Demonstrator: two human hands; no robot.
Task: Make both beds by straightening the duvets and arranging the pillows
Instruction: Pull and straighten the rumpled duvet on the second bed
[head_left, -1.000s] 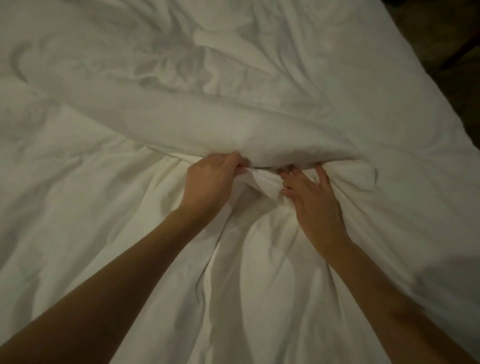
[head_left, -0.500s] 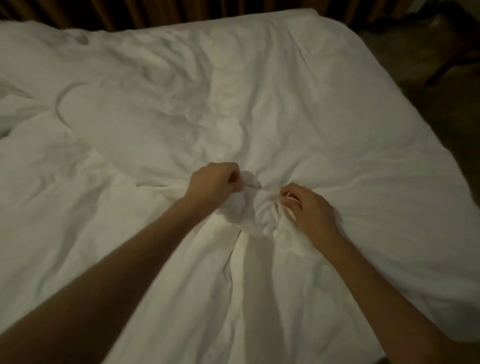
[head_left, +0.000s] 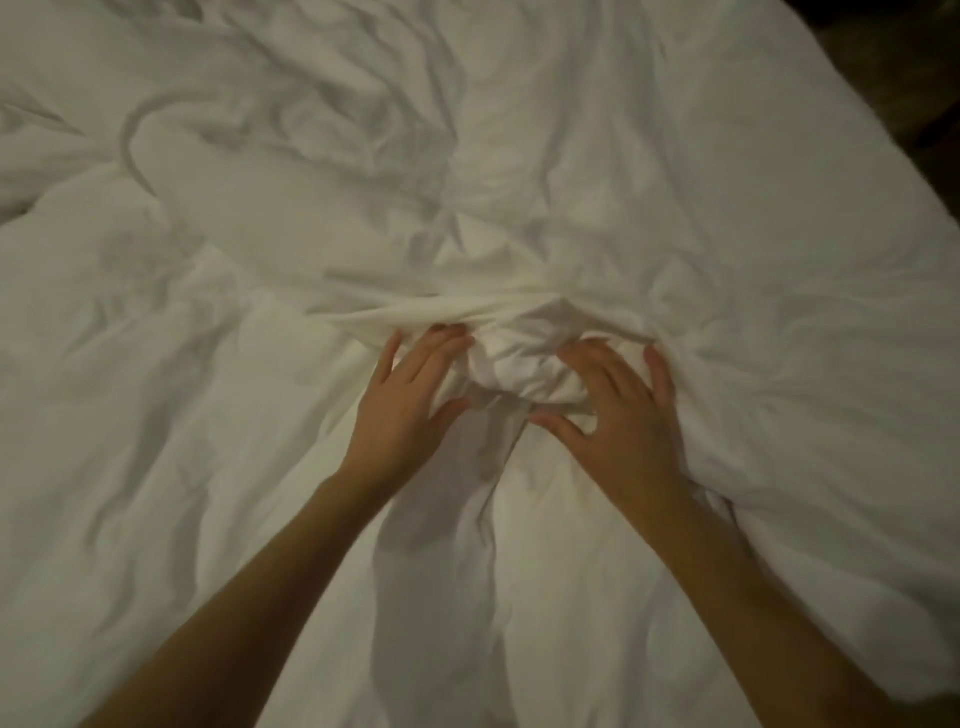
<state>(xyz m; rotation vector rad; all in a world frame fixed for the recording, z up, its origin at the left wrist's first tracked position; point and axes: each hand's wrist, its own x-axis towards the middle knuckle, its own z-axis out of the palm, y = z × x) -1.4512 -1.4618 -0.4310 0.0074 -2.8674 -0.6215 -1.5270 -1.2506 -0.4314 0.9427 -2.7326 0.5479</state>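
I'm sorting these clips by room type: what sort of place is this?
Most likely a bedroom, perhaps a hotel room. A rumpled white duvet fills nearly the whole view, the left hand and right hand lie spread on a bunched part of it, and dark floor shows past the bed's edge.

Bedroom — rumpled white duvet (head_left: 649, 171) covering bed.

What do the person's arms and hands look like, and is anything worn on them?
Both forearms are bare, with no sleeves in view. The left hand and right hand wear no gloves, and no watch or bracelet shows at the wrists. The picture is too dim and soft to tell about rings. Fingernails look short and unpainted.
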